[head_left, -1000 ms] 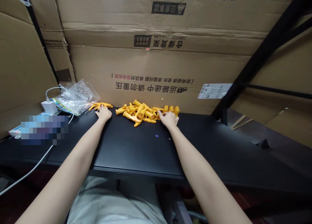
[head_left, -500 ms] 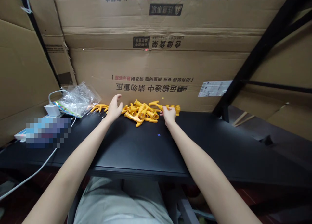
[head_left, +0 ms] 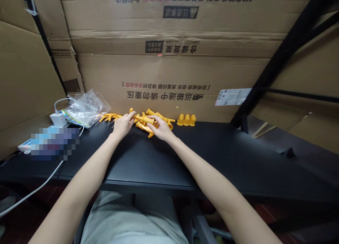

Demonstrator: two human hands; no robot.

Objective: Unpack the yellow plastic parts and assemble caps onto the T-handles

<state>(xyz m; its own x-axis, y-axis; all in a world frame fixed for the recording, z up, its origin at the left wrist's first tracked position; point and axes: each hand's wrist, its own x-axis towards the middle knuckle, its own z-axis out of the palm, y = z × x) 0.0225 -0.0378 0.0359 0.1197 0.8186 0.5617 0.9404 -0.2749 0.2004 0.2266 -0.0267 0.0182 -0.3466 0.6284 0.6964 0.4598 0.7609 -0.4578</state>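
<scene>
A yellow plastic branch-shaped piece (head_left: pixel 144 119) with a flared, hollow end lies level between my hands, above a pile of similar pieces. My left hand (head_left: pixel 124 126) is closed around its branched end, and a rounded tip sticks up past the fingers. At the flared end, the thumb and fingers of my right hand (head_left: pixel 162 131) are closed about the rim. Beneath and behind is the yellow pile (head_left: pixel 150 134), partly covered by both hands. Left of my left hand lie more forked yellow pieces (head_left: pixel 108 116).
Short yellow stepped caps (head_left: pixel 186 120) stand in a row on the black table (head_left: pixel 148 162), by the cardboard wall (head_left: pixel 169 67). To the left are a clear plastic bag (head_left: pixel 91 104), a white charger (head_left: pixel 58 119) with a cable, and a power strip (head_left: pixel 24 146).
My right hand has moved left, away from the caps, bringing the branch piece over the pile. My left hand has lowered slightly and closed from open onto that piece.
</scene>
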